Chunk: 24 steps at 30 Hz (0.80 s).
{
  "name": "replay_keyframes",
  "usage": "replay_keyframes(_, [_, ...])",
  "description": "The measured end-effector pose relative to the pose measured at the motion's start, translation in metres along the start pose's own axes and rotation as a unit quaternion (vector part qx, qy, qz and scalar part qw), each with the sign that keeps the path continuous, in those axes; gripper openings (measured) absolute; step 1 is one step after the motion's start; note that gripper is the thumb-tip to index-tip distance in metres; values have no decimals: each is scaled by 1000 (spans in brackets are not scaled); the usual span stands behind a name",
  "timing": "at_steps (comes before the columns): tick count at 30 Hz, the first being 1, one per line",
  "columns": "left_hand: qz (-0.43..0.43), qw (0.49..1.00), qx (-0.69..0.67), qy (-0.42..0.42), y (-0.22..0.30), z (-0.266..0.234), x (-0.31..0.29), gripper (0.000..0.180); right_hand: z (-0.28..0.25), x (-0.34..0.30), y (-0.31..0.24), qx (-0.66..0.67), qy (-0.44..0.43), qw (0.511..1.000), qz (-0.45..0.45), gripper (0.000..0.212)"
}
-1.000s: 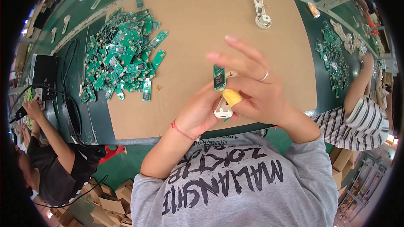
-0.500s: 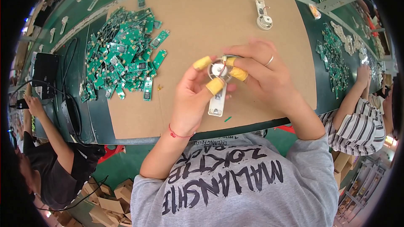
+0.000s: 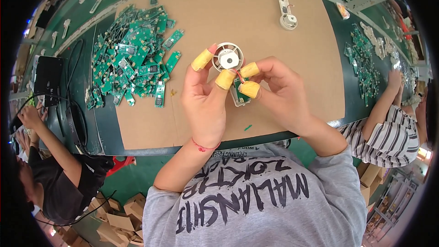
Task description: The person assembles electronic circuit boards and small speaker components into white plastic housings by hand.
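A white fan housing [image 3: 228, 56] with a round ringed head and a motor in its middle is gripped at the neck by my left hand [image 3: 203, 93], thumb in front. A green circuit board [image 3: 237, 83] lies along its handle, partly hidden by fingers. My right hand [image 3: 279, 91] pinches at the board's upper end, where thin red wires [image 3: 238, 75] run from the motor. Whether the board is fully seated in the handle I cannot tell. Yellow tape covers the thumb and a finger of each hand.
A heap of green circuit boards [image 3: 132, 59] covers the left of the brown cardboard sheet [image 3: 219, 13]. Another fan housing [image 3: 287, 16] lies at the far right. A small green scrap [image 3: 248, 127] rests near the front edge. Co-workers sit on both sides, with more boards [image 3: 363, 64] at right.
The fan housing has turned and its head has moved up and away. A green board now shows along the handle. My right fingers have come down from the head to the handle.
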State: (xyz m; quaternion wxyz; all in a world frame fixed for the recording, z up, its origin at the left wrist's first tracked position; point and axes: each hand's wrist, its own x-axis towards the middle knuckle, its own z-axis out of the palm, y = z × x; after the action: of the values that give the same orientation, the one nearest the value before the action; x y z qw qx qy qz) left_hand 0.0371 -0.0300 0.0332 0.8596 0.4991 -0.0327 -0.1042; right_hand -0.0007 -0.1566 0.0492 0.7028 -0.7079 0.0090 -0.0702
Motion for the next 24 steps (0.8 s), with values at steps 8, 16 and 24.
replay_keyframes(8, [-18, 1000, -26, 4, 0, 0, 2, 41, -3, 4, 10, -58, 9, 998, -30, 22])
replay_keyframes(16, [-49, 998, -39, -8, 2, -1, 6, 39, -4, 7, 7, -118, -11, 992, -47, 22])
replay_keyframes(24, [-97, 991, -88, 7, 7, 1, 4, 36, -6, 9, 11, -173, -3, 981, -85, 24])
